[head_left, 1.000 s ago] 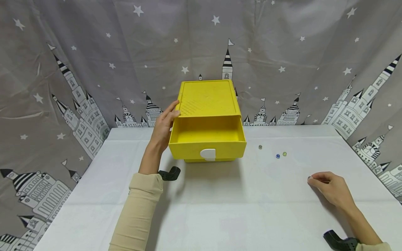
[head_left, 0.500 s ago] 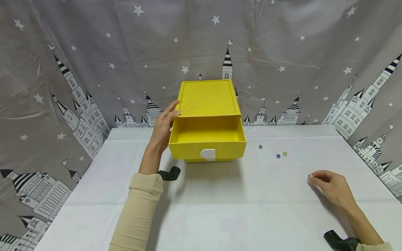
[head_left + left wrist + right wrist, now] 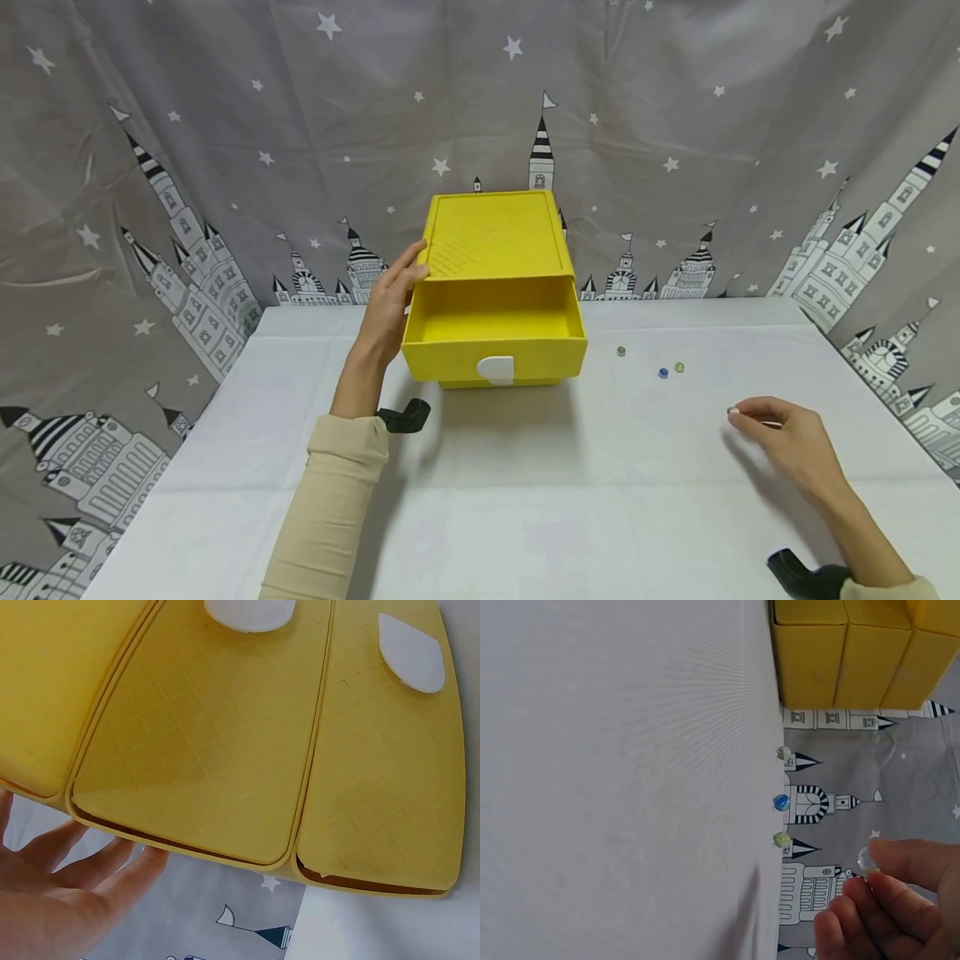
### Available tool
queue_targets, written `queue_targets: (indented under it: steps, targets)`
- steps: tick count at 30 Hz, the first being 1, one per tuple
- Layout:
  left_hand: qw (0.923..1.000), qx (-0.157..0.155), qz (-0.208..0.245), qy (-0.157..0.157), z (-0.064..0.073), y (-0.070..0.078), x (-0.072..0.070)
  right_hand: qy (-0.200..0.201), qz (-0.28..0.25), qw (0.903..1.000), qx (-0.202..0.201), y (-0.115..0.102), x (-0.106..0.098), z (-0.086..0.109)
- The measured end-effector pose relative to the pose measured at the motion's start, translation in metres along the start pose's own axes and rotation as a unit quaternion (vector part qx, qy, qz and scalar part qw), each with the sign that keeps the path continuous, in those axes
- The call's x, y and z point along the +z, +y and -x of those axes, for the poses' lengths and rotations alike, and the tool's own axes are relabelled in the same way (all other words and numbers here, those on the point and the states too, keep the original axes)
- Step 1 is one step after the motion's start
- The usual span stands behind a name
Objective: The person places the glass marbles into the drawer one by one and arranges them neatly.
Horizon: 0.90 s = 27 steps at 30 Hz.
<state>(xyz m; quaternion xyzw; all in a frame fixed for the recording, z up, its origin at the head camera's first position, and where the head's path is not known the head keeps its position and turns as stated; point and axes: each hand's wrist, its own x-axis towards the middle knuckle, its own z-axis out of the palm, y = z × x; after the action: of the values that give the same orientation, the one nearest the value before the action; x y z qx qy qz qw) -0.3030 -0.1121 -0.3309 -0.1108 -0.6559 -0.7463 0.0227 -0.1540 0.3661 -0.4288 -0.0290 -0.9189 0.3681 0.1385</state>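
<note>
Two bare hands at work about a yellow drawer cabinet (image 3: 497, 233) on a white-covered table (image 3: 637, 517). The cabinet stands upright near the rear of the table, its top drawer (image 3: 442, 360) pulled out toward the person, so that the yellow interior shows above the drawer's front and its white handle (image 3: 497, 370). The left hand (image 3: 386, 307) lies against the cabinet's left side, fingers extended and touching it, the thumb near the front corner of the top; it does not grasp any object. In the left wrist view, two lower drawer fronts, a middle front (image 3: 202, 750) and a bottom front (image 3: 382, 787), bear a faint lattice pattern, and both are closed. The right hand (image 3: 791, 437), well apart from the cabinet, pinches a clear marble (image 3: 867, 859) between thumb and index finger; the marble is above the table, and the hand's shadow falls on the white cover below. Three further marbles lie on the table between the cabinet and the right hand: a greyish marble (image 3: 621, 351) nearest the cabinet, then a blue marble (image 3: 663, 373) just beside a yellow-green marble (image 3: 679, 367). Behind hangs a grey curtain (image 3: 480, 117) printed with white stars and castles.
</note>
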Motion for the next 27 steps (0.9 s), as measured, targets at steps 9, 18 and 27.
queue_targets:
  steps: [9,18,27]
  targets:
    - [1.0,-0.003,0.007,-0.005,0.002,0.0,0.0,0.019,-0.009,0.9997,-0.012,-0.015,0.002,0.002]
    - [1.0,-0.006,0.007,-0.002,0.001,0.0,0.0,0.024,-0.024,0.9987,-0.037,-0.027,0.003,0.005]
    - [1.0,-0.003,0.005,-0.003,0.001,0.0,-0.001,0.027,-0.057,0.9968,-0.049,-0.05,0.003,0.01]
